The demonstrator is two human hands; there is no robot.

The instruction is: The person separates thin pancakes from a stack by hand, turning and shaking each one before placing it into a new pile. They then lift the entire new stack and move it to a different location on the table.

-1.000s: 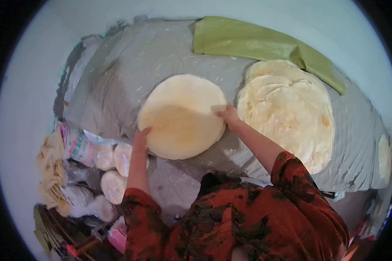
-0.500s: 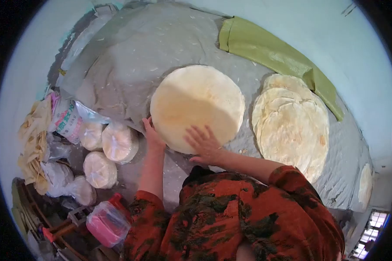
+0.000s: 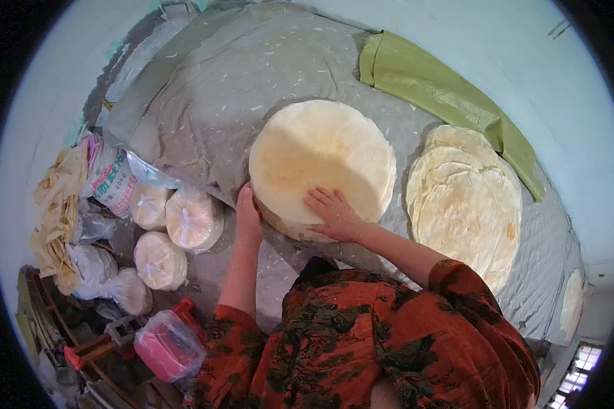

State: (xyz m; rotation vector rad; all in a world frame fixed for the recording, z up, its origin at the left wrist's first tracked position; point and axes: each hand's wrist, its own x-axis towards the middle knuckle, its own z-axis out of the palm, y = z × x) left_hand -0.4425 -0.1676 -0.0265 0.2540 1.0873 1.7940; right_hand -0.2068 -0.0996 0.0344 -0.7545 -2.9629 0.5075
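A tall round stack of pale flatbreads (image 3: 320,146) stands before me on the cloth-covered surface. My left hand (image 3: 248,210) rests upright against the stack's left side, its fingers straight along the edge and partly hidden. On top, near the front rim, my right hand (image 3: 335,215) lies flat with the fingers spread. To the right is a looser pile of large, uneven flatbreads (image 3: 465,204), which neither hand touches.
Several bagged round stacks of bread (image 3: 161,260) sit at the left, beside a printed sack (image 3: 112,180) and torn flatbread pieces (image 3: 61,198). A pink container in plastic (image 3: 167,347) is at lower left. Folded green sheeting (image 3: 443,88) lies at the back.
The view has shifted slightly, so most things appear a little further right. My right hand stays spread on the stack, and my left hand stays at its side.
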